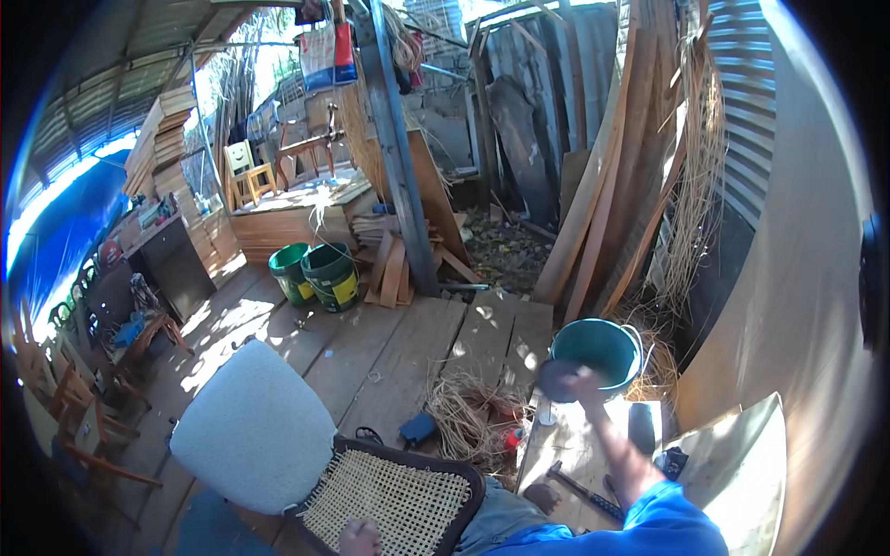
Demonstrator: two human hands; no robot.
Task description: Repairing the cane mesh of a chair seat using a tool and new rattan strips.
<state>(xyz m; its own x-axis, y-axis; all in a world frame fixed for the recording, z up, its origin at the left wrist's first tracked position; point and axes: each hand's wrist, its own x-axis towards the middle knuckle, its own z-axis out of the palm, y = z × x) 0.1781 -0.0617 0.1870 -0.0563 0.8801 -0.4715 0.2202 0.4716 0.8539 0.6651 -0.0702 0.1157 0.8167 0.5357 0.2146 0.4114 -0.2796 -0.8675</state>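
Head view | right hand (582, 378) stretching out, arm extended, gripping a dark round lid (559, 379) at the teal bucket (596, 350) rim | left hand (359, 537) lying closed on cane chair seat (394, 499), well apart from bucket

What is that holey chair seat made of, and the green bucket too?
The chair seat looks like woven cane: pale straw colour, an open mesh of tiny holes, in a dark frame. The green bucket seems plastic, smooth and evenly coloured, with a thin wire handle.
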